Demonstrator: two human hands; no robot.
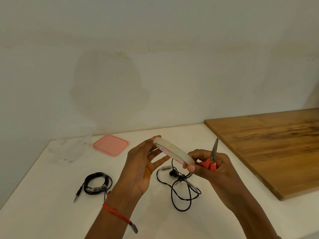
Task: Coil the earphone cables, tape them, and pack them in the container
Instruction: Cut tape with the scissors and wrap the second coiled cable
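Note:
My left hand [141, 163] and my right hand [212, 168] hold a roll of clear tape [172, 150] between them above the white table. The right hand also grips orange-handled scissors [213, 157], blades shut and pointing up. A coiled black earphone cable [97, 184], taped, lies at the left with its jack sticking out. A loose, tangled black earphone cable [183, 188] lies under my hands. The pink container lid [111, 144] rests at the back left, and a clear container [72, 149] beside it is barely visible.
A wooden board [269, 147] covers the right side of the white table [51, 213]. The wall stands close behind. A red thread band is on my left wrist.

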